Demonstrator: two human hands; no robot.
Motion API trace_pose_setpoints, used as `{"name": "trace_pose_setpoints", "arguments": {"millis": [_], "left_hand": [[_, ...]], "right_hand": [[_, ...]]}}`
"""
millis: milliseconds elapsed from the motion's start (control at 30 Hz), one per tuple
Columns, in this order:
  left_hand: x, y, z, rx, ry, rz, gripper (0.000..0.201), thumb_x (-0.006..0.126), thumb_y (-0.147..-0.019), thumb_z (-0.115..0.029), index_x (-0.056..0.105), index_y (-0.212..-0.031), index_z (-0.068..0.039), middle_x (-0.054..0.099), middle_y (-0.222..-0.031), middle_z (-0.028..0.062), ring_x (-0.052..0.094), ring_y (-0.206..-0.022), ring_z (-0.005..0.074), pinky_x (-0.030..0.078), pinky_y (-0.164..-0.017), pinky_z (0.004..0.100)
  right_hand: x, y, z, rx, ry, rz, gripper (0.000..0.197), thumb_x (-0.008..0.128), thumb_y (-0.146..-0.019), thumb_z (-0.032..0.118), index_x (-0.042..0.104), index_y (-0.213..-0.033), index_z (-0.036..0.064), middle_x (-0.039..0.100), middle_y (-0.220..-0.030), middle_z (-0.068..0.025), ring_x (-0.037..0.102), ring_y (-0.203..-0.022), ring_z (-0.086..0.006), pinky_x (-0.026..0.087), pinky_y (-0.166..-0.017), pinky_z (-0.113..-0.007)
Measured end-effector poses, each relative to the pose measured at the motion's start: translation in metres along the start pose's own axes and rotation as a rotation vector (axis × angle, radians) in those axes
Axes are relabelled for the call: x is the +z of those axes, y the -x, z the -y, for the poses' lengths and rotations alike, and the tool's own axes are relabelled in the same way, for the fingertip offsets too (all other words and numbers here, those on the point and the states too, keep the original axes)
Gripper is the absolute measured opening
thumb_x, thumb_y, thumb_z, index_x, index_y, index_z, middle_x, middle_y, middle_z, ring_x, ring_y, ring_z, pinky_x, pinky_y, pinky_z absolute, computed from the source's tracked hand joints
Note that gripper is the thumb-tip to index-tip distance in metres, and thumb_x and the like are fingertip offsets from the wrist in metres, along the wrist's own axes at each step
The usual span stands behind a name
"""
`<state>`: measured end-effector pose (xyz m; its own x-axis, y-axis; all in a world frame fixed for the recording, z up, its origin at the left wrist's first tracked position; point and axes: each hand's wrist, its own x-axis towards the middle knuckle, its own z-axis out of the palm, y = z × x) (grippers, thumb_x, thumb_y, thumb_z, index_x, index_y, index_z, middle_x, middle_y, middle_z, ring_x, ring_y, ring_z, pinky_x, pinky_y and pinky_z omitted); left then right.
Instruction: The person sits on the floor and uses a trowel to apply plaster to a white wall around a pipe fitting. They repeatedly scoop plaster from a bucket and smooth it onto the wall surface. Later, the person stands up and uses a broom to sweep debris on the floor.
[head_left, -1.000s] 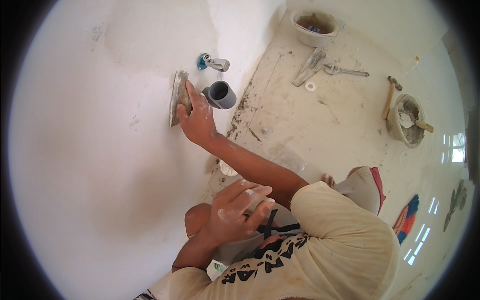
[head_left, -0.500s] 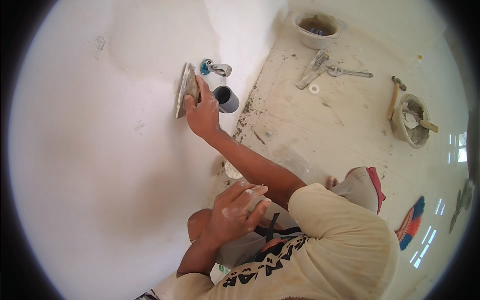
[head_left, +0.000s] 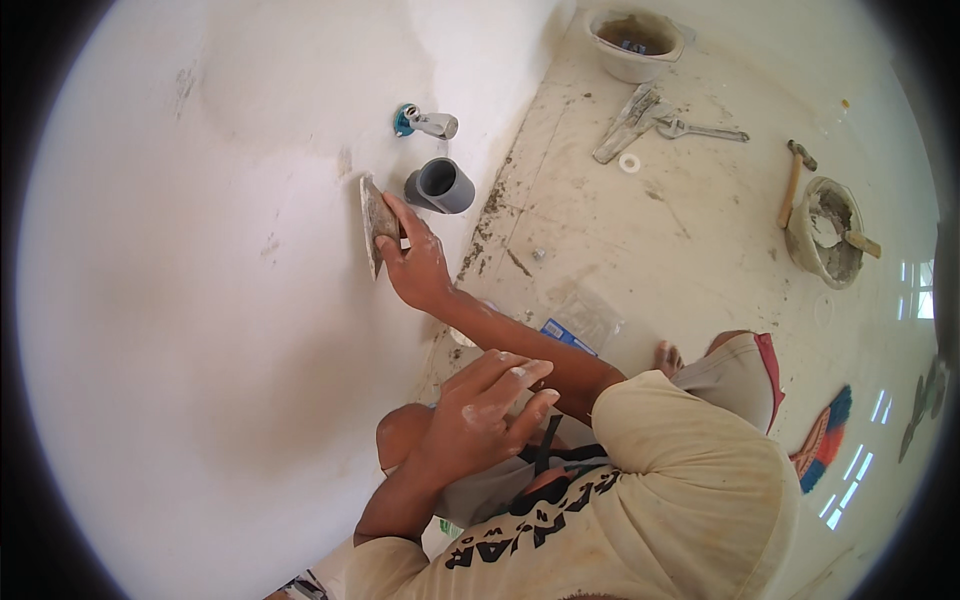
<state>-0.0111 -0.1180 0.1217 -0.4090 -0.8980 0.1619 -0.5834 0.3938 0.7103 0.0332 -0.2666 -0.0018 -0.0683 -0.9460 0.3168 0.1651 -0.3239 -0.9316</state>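
My right hand (head_left: 420, 262) holds a flat, plaster-smeared scraper (head_left: 379, 228), its edge against the white wall (head_left: 250, 330). Thumb and fingers grip the blade from either side. Just beyond it, a grey pipe stub (head_left: 443, 187) juts out, with a chrome tap (head_left: 432, 122) on a blue-edged collar farther up. Closer to my body, my left hand (head_left: 490, 408) hovers with fingers bent and apart, white residue on the skin. Nothing shows in that hand, though its palm is turned out of sight.
On the dirty floor stand a basin (head_left: 632, 68) with dark liquid and a bucket (head_left: 800, 240) of putty with a wooden-handled tool. Putty knives (head_left: 628, 125), an adjustable wrench (head_left: 700, 131), a white ring (head_left: 629, 163), a hammer (head_left: 792, 185) and a blue packet (head_left: 568, 337) lie about.
My right hand has brought the scraper down the wall, from beside the tap to below the grey pipe. My left hand has shifted slightly right. More of the blue packet shows.
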Motion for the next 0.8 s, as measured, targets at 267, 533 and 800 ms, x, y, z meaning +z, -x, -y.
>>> {"name": "trace_pose_setpoints", "arguments": {"millis": [267,533,800], "left_hand": [[0.005,0.010,0.003,-0.035,-0.094,0.169,0.034,0.077,-0.078,-0.010,0.066,-0.109,-0.002,0.066,-0.100,0.0127,0.065,-0.088,0.0287,0.055,-0.076,0.0365],[0.006,0.013,0.007,-0.050,-0.111,0.196,0.038,0.076,-0.077,-0.011,0.064,-0.112,-0.002,0.066,-0.101,0.0132,0.064,-0.091,0.0299,0.054,-0.077,0.0380],[0.010,-0.004,0.004,0.012,-0.095,0.228,0.035,0.075,-0.080,-0.012,0.064,-0.111,0.000,0.065,-0.102,0.0141,0.063,-0.093,0.0312,0.053,-0.080,0.0385]], "right_hand": [[-0.005,0.013,-0.035,0.130,-0.072,-0.020,0.054,0.056,-0.092,0.008,0.041,-0.145,0.0070,0.058,-0.129,-0.0182,0.063,-0.107,-0.0282,0.055,-0.083,-0.034],[0.000,-0.004,-0.015,-0.086,0.141,0.009,0.055,0.057,-0.089,0.005,0.045,-0.142,0.0083,0.058,-0.126,-0.0219,0.058,-0.108,-0.0410,0.049,-0.091,-0.044],[0.000,0.031,-0.009,-0.067,0.096,0.093,0.054,0.059,-0.088,0.006,0.046,-0.140,0.0052,0.059,-0.117,-0.0238,0.057,-0.100,-0.0400,0.048,-0.090,-0.046]]}}
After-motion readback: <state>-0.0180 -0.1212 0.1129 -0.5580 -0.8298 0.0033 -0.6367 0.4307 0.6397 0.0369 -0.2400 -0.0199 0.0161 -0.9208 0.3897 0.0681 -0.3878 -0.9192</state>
